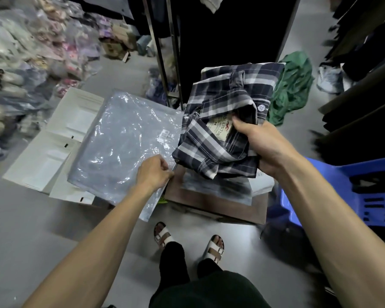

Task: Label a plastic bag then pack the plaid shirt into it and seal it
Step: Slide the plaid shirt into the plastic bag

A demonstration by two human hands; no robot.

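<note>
A folded navy-and-white plaid shirt (222, 121) is held up in my right hand (260, 147), gripped at the collar, where a paper brand tag shows. To its left a clear plastic bag (122, 143) is held flat in the air, a small white label (163, 135) stuck near its right edge. My left hand (155, 173) pinches the bag's near right edge, close to the shirt's lower corner. The shirt's far end rests on the stack behind it.
A brown low table (213, 203) with plastic sheets stands under the shirt. White flat cartons (47, 156) lie on the left floor and bagged garments pile far left. A green cloth (291, 92) and a blue crate (360, 196) sit right. A metal rack (165, 63) stands behind.
</note>
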